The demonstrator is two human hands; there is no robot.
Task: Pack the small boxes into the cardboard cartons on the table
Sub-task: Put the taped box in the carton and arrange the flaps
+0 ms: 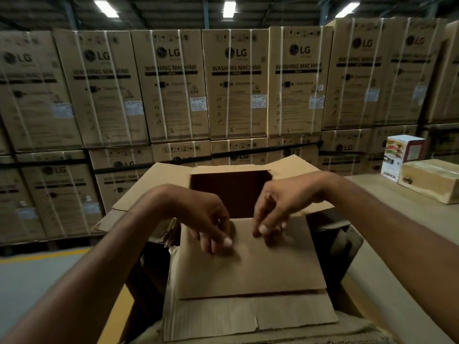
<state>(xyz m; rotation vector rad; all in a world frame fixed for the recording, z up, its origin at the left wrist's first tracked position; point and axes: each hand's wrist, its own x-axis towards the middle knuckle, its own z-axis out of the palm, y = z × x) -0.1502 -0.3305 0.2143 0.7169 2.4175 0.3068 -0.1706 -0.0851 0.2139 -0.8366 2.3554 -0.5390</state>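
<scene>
A brown cardboard carton (248,264) stands right in front of me with its top partly open. Its dark inside (231,189) shows nothing I can make out. My left hand (208,219) and my right hand (275,207) hang over the near flap, fingertips touching its upper edge, fingers apart, holding nothing. The far and side flaps stand open. A small printed box (400,155) stands upright at the far right on the table (387,194).
A taped brown package (432,180) lies beside the printed box at the right edge. A wall of stacked washing-machine cartons (233,83) fills the background. Grey floor with a yellow line (44,256) lies to the left.
</scene>
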